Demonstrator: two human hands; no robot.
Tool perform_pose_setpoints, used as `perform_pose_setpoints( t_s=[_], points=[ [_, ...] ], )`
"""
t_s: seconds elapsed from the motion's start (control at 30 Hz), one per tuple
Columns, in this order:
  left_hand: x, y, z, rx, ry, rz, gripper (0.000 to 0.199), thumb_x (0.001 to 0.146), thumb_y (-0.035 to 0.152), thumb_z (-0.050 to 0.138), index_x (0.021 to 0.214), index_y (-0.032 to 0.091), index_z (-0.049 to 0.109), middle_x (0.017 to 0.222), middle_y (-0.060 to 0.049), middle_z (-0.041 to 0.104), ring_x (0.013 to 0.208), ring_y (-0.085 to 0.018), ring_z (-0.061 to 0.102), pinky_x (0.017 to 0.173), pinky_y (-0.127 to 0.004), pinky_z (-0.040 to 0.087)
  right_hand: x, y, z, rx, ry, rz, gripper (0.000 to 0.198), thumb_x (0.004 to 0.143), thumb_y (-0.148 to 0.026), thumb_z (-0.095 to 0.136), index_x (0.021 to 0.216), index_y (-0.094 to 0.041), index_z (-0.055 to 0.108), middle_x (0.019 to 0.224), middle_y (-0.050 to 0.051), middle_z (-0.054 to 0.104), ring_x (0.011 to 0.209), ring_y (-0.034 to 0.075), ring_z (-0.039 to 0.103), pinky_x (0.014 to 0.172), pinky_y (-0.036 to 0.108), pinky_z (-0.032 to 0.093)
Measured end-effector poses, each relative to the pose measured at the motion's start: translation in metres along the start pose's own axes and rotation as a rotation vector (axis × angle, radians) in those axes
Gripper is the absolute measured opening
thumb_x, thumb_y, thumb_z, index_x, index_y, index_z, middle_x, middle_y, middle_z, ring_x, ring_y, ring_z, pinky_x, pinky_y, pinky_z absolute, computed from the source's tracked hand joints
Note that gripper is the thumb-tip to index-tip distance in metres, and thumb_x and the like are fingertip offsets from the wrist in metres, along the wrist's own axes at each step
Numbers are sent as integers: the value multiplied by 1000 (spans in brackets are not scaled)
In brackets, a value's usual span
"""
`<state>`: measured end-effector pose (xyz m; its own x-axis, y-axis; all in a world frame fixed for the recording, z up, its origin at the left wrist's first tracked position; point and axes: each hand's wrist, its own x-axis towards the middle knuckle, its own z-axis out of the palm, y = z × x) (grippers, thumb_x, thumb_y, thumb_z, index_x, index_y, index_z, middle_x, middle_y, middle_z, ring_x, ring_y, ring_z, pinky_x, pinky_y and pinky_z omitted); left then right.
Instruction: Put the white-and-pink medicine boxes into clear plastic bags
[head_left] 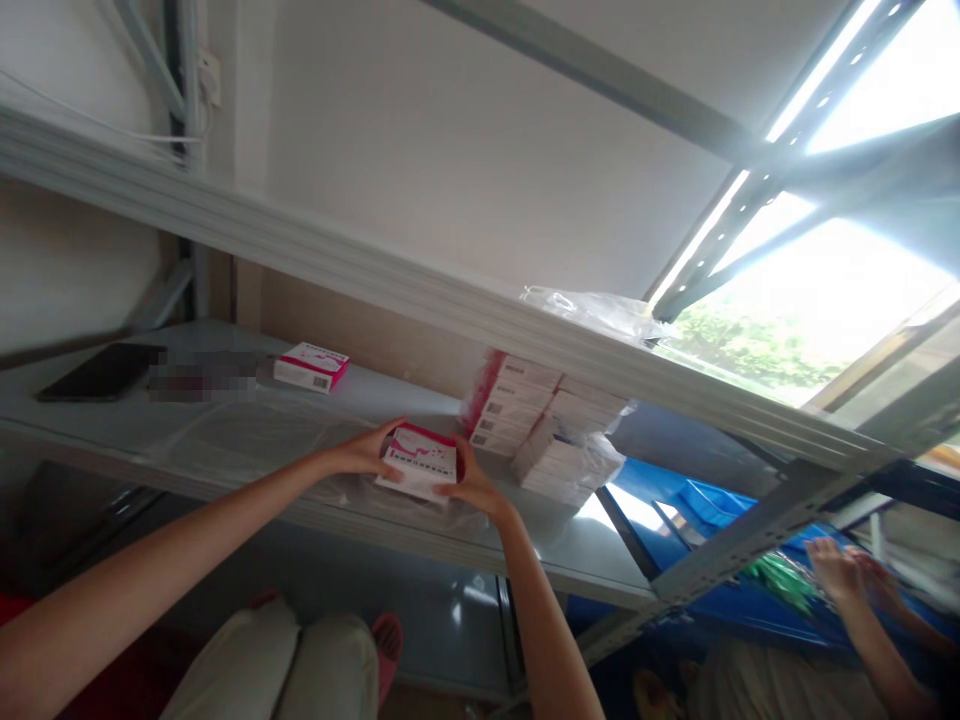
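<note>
A small white and pink carton (421,458) is held between my two hands above the front part of a grey shelf (247,338). My left hand (369,452) grips its left end, and my right hand (472,478) is closed on its right end. Clear plastic film (240,435) lies under and to the left of the carton. Another pink and white carton (311,367) rests farther back on the left. To the right of my hands, similar cartons (514,400) are stacked, and more are wrapped in clear plastic (566,455).
A dark phone-like slab (101,372) lies at the shelf's left end. An upper shelf beam (390,285) crosses above my hands, with a plastic bag (600,312) on it. At the right, another person's hands (836,570) are near blue bins (720,500) and green items (784,580).
</note>
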<state>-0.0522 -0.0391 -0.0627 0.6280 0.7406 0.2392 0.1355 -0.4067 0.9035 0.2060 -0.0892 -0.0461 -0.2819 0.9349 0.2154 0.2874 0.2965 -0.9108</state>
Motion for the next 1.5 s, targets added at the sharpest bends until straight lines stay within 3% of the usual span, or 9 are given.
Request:
perform_pose_setpoints(
  t_s=[0.3,0.57,0.83,1.07,1.17,1.33,1.5],
  points=[
    [3,46,-15,-28,124,108,109,55,29,86,146,21,27,143,-18,43,126,-32,48,104,-49,39,15,-38,-13,-32,17,-161,85,52,-25,83,125,-19,39,124,12,56,116,23,55,102,37,45],
    [6,67,-34,-96,138,138,99,58,27,84,143,22,34,142,-17,43,124,-31,49,98,-45,45,32,-58,-13,13,-16,-125,80,53,-29,82,123,-22,45,121,9,59,110,23,59,97,38,49],
    [3,66,-43,-37,121,165,92,57,30,84,138,20,40,140,-16,46,122,-30,51,99,-44,45,37,-67,-16,-159,6,-100,85,51,-29,84,127,-20,47,119,10,61,107,25,62,92,41,52],
    [11,66,-85,164,-90,189,98,58,32,82,142,19,34,138,-14,49,124,-29,50,101,-40,42,56,-82,-7,-153,-50,-153,77,56,-23,82,123,-20,44,115,7,62,105,21,62,90,34,52],
    [20,61,-108,285,-145,203,95,58,33,80,142,18,37,134,-12,54,119,-30,54,96,-38,45,75,-74,3,-197,-42,-161,77,54,-24,83,120,-17,44,117,7,60,106,19,60,90,29,50],
    [40,47,-139,592,-76,5,101,46,35,84,138,21,45,134,-11,54,119,-33,52,98,-39,42,122,-52,16,-246,-138,-67,87,50,-24,86,121,-18,36,118,10,57,106,21,60,88,32,51],
    [62,16,-170,735,-45,-93,110,40,36,84,141,26,42,137,-11,52,124,-35,47,98,-38,41,170,-36,31,-216,-151,-127,86,50,-17,83,123,-24,40,124,9,56,112,22,58,93,34,50]
  ],
)
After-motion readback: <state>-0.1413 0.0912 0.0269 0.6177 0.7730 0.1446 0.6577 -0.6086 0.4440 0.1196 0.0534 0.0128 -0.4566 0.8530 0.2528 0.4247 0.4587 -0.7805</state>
